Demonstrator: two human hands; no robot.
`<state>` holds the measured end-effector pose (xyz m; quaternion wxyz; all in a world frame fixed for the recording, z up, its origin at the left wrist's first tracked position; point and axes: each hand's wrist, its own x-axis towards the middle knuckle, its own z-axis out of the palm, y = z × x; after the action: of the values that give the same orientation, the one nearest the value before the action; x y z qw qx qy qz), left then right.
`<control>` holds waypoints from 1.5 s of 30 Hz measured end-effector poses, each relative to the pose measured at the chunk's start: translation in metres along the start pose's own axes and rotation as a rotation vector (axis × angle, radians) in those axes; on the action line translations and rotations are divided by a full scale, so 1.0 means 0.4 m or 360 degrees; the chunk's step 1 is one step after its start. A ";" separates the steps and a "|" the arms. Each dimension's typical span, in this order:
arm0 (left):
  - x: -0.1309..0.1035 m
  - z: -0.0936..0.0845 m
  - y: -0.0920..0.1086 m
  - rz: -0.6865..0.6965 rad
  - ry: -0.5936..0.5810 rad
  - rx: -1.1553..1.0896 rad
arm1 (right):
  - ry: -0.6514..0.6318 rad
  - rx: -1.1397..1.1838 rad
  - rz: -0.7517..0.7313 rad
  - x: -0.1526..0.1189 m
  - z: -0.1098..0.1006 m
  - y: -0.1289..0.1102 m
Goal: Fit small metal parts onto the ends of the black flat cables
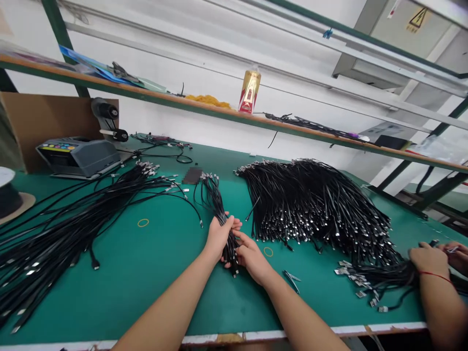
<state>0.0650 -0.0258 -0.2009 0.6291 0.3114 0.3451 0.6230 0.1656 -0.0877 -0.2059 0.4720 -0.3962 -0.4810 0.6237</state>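
A bundle of black USB cables (215, 195) lies lengthwise in front of me, its metal-tipped far ends on the green table. My left hand (219, 236) is wrapped around the bundle near its close end. On the right side of the same bundle, my right hand (250, 256) has its fingers curled against the cables near their plugs; some fingertips are hidden behind them. One yellow rubber band (268, 252) rests just right of my right hand, and another rubber band (143, 223) lies farther left. Small metal nippers (291, 282) sit to the right of my right forearm.
A large pile of black cables (314, 204) covers the right side; a loose spread of cables (73, 229) covers the left. A grey tape dispenser (78, 156) stands at the back left. At far right, a co-worker's hands (431, 261) handle cables. A shelf (219, 109) runs above the table.
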 end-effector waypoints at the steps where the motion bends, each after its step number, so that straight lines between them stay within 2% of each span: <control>1: 0.000 0.000 0.001 -0.0004 0.0025 -0.0043 | -0.0009 -0.0010 -0.0002 -0.001 -0.001 -0.001; 8: 0.002 -0.011 0.022 -0.0001 0.0174 -0.0390 | 0.0081 -0.0283 -0.0179 0.000 -0.009 0.007; 13: -0.003 -0.017 0.030 -0.0093 0.0092 -0.0523 | 0.0214 -0.0570 -0.0392 0.008 -0.023 0.005; 17: -0.010 -0.009 0.038 -0.0253 -0.0007 -0.0629 | 0.0243 -0.0645 -0.0454 0.012 -0.030 0.008; 24: -0.008 -0.008 0.043 -0.0527 -0.0097 -0.0807 | 0.0161 -0.0731 -0.0384 0.017 -0.043 0.022; 29: -0.026 -0.001 0.053 -0.0601 -0.0078 -0.0784 | 0.0073 -0.0750 -0.0422 0.013 -0.034 0.016; 32: -0.029 0.002 0.052 -0.0603 0.0018 -0.0745 | -0.0023 -0.0738 -0.0478 0.011 -0.043 0.024; 34: -0.024 0.000 0.048 -0.0600 0.0022 -0.0750 | -0.0117 -0.0740 -0.0377 0.013 -0.052 0.028; 36: -0.023 -0.005 0.048 -0.0604 -0.0007 -0.0774 | -0.0159 -0.0794 -0.0377 0.008 -0.054 0.024; 45: -0.009 -0.019 0.048 -0.0626 -0.0146 -0.0933 | -0.0075 -0.1057 -0.0525 -0.012 -0.035 -0.016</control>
<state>0.0478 -0.0291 -0.1895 0.8145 0.0729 0.1763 0.5479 0.1813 -0.0885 -0.2027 0.4007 -0.4304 -0.7252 0.3582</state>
